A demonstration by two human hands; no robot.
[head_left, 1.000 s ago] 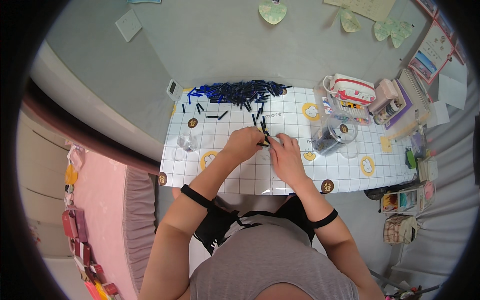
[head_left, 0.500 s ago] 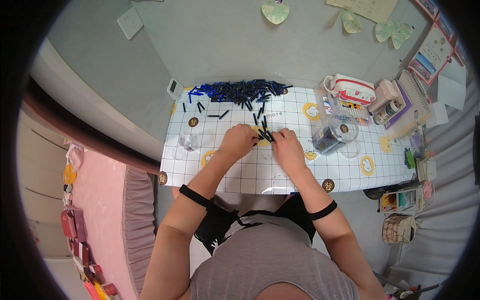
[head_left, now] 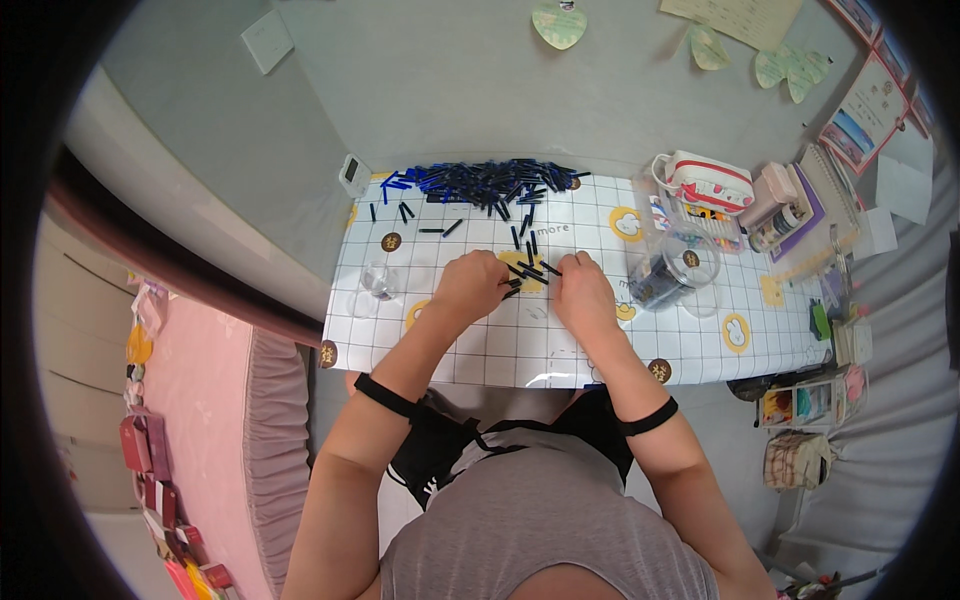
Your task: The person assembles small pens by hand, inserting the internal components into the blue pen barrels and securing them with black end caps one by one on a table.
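Note:
Several small dark blue sticks that look like ink cartridges (head_left: 532, 275) lie loose between my two hands in the middle of the desk. My left hand (head_left: 476, 284) is closed, with one or two cartridges (head_left: 513, 284) at its fingertips. Opposite it, my right hand (head_left: 586, 290) pinches toward the end of another cartridge (head_left: 550, 268); its fingers partly hide the contact. Behind them, a large heap of the same cartridges (head_left: 490, 183) lies against the wall, with a few strays in front. A clear round jar (head_left: 655, 280) holding more dark cartridges is to the right of my right hand.
A small clear cup (head_left: 379, 283) stands left of my left hand. At the back left is a white timer (head_left: 352, 176). A white and red pouch (head_left: 708, 182) rests on a clear box at the back right. The desk (head_left: 470, 350) has a white checked cover.
My hands have moved slightly apart, the right one to the right. The cartridges between them are more spread out. The whole view has shifted a little.

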